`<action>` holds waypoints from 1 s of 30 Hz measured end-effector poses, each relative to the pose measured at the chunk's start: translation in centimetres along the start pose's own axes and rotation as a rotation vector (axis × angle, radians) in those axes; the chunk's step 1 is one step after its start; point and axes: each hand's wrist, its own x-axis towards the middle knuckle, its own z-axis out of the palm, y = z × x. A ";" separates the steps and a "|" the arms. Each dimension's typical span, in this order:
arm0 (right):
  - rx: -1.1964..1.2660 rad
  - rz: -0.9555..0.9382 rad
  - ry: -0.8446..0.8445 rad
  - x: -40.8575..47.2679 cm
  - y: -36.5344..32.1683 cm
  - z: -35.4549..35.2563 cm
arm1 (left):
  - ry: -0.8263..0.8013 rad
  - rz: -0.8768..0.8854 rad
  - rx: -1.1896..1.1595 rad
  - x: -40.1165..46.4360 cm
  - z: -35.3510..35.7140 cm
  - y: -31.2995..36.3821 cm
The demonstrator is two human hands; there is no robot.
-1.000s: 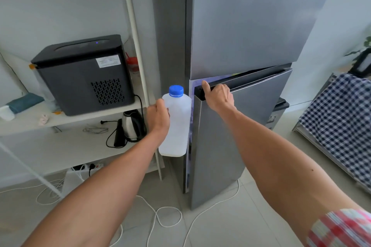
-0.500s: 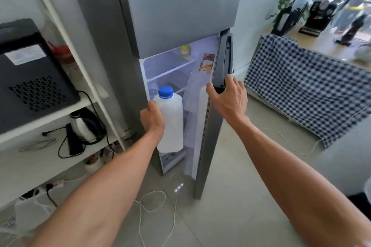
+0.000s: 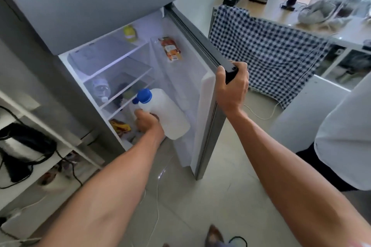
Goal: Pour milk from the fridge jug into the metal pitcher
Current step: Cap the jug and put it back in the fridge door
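Note:
My left hand (image 3: 147, 123) grips a white plastic milk jug (image 3: 168, 114) with a blue cap, tilted left, in the lower opening of the grey fridge (image 3: 90, 4). A second blue-capped bottle shows just behind the jug. My right hand (image 3: 232, 84) holds the top edge of the open fridge door (image 3: 208, 118), which stands swung wide to the right. Glass shelves inside carry a yellow item, a clear bottle and some packets. A carton sits in the door rack. No metal pitcher is in view.
A white shelf unit (image 3: 66, 138) stands left with a kettle (image 3: 22, 146) and cables. A checked cloth (image 3: 267, 50) hangs over a counter at the right, with appliances behind. Another person in a white shirt (image 3: 345, 136) stands at the right edge. Cords trail on the tiled floor.
My right hand has pulled the fridge door from nearly closed to wide open. My left hand has carried the jug from beside the fridge into the lower shelf area, and the jug now tilts.

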 end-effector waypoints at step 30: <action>0.000 -0.143 0.133 4.5 6.4 -0.2 | -0.273 0.041 0.628 3.6 9.7 -13.9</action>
